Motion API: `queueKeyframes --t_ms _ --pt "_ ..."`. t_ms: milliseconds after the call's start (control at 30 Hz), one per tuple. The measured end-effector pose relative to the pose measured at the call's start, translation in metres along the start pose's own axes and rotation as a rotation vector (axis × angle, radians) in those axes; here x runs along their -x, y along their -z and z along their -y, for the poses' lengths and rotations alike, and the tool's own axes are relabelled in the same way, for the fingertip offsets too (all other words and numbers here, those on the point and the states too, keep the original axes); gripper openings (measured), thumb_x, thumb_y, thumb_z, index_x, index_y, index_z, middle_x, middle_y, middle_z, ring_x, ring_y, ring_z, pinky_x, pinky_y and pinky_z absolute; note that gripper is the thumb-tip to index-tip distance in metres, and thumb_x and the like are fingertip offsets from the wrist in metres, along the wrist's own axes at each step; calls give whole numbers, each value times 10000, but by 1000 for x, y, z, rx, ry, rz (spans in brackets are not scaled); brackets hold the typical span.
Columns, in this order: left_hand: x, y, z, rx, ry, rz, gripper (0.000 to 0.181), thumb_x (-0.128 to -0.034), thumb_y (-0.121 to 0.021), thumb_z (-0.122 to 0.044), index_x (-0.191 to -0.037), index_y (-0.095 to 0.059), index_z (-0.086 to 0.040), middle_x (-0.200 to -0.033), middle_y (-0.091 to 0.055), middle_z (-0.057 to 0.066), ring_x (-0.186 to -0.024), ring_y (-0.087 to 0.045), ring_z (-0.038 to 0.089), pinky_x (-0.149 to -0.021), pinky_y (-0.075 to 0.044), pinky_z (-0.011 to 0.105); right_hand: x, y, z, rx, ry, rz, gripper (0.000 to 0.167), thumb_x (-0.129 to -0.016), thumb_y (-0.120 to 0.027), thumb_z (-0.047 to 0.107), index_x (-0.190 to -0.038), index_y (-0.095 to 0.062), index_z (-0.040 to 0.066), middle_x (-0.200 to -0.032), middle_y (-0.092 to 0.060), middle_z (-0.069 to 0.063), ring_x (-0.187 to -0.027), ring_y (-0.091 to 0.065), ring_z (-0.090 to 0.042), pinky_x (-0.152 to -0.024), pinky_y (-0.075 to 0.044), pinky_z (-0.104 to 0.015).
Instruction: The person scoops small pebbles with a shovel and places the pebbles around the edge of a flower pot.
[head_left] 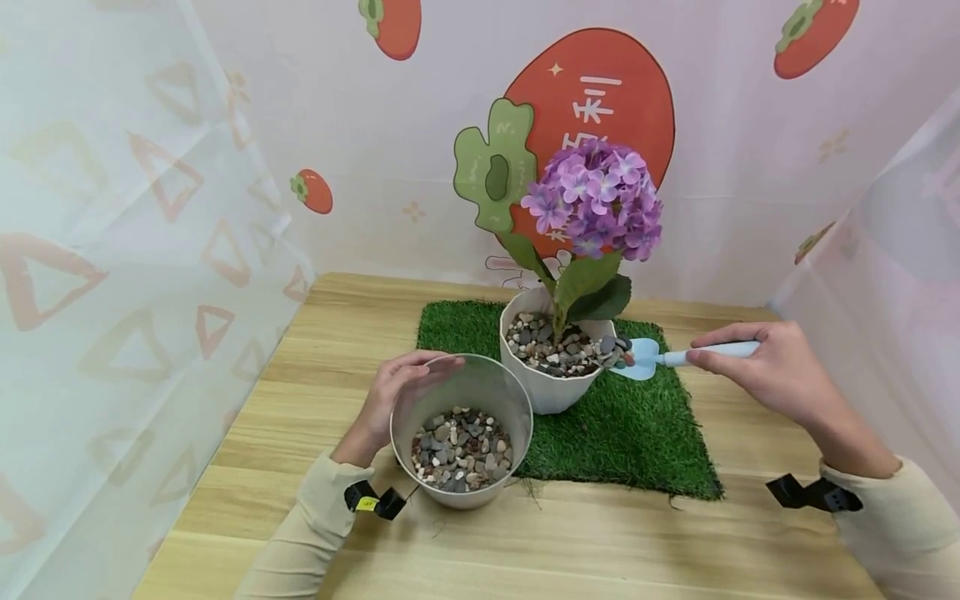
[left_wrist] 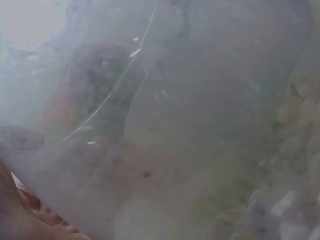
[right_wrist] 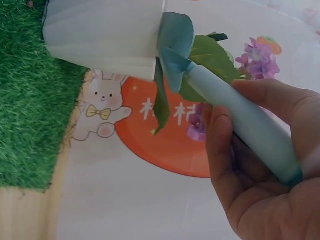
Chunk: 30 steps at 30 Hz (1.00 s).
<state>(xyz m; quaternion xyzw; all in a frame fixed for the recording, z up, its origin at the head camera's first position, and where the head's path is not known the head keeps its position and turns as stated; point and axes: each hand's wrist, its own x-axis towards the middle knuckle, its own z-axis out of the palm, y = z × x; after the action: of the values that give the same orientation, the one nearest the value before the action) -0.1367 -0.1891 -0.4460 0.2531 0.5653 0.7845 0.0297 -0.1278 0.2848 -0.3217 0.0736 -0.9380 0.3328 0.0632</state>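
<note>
My right hand grips the pale handle of a small light-blue trowel. The trowel's blade is at the right rim of a white flowerpot, with pebbles at its tip. In the pot stands a purple hydrangea with green leaves, mixed pebbles around its stem. My left hand holds the left side of a translucent plastic bucket, its fingers along the rim. Inside the bucket lie many small pebbles. In the right wrist view, my fingers wrap the trowel; the bucket wall fills the left wrist view.
A green artificial grass mat lies under the pot on a wooden table. Behind rises a pale printed cloth with red fruit pictures, and more cloth hangs at both sides.
</note>
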Motion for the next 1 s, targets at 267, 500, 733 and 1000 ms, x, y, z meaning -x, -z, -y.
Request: queueKeyframes --t_ms 267,500,733,1000 --pt "0 -1 -1 0 6 7 391 -1070 -372 -22 -1295 -692 -25 -1281 -775 44 -1253 -720 184 -1165 -528 319 -9 10 15 63 36 47 238 -886 -868 309 -1011 -848 108 -712 -735 5 -436 -275 -15 -367 -299 -271" --pt "0 0 -1 11 -1 13 402 -1069 -360 -8 -1301 -687 -13 -1294 -769 67 -1257 -718 192 -1168 -526 325 -13 14 22 101 34 73 270 -900 -852 340 -1022 -846 99 -835 -765 -102 -447 -256 -26 -365 -292 -275" --pt "-1 0 -2 18 -1 19 390 -1070 -372 -21 -1303 -686 -18 -1299 -767 58 -1261 -715 186 -1170 -525 325 -17 17 22 120 28 79 308 -918 -832 355 -1050 -841 78 -854 -783 -124 -436 -242 -33 -354 -278 -277" --pt "1 0 -2 20 -1 17 387 -1067 -379 -19 -1299 -688 -12 -1295 -768 64 -1257 -718 188 -1167 -528 330 -21 17 29 178 72 35 252 -903 -840 322 -989 -850 85 -725 -759 -54 -437 -283 -43 -376 -288 -273"
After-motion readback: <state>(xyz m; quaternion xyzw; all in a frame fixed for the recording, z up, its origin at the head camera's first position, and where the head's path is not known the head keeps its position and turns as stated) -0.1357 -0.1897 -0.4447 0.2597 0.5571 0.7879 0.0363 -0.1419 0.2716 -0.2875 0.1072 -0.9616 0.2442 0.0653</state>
